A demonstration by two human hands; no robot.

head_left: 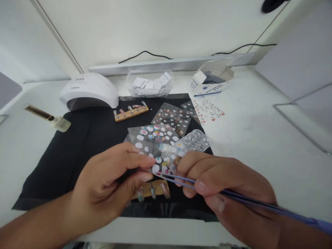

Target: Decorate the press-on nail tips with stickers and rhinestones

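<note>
My left hand [109,183] is closed, thumb against fingers, on the near edge of a clear nail sticker sheet [153,136] printed with white ovals, flowers and small figures. In my right hand [225,183] is a pair of purple tweezers [243,197], its tips at the sheet's near edge, close to my left fingertips. Whether a sticker is between the tips is too small to tell. Below the sheet lies a wooden stand [147,189] carrying decorated nail tips, partly hidden by my left hand. A clear case of rhinestones [195,141] sits just beyond my right fingers.
On the black mat [70,148] are another nail-tip stand [132,113] and more sticker sheets [171,118]. Behind stand a white nail lamp [89,90], a clear tub of packets [149,84] and an alcohol pad box [210,81]. A polish bottle [61,123] lies at left.
</note>
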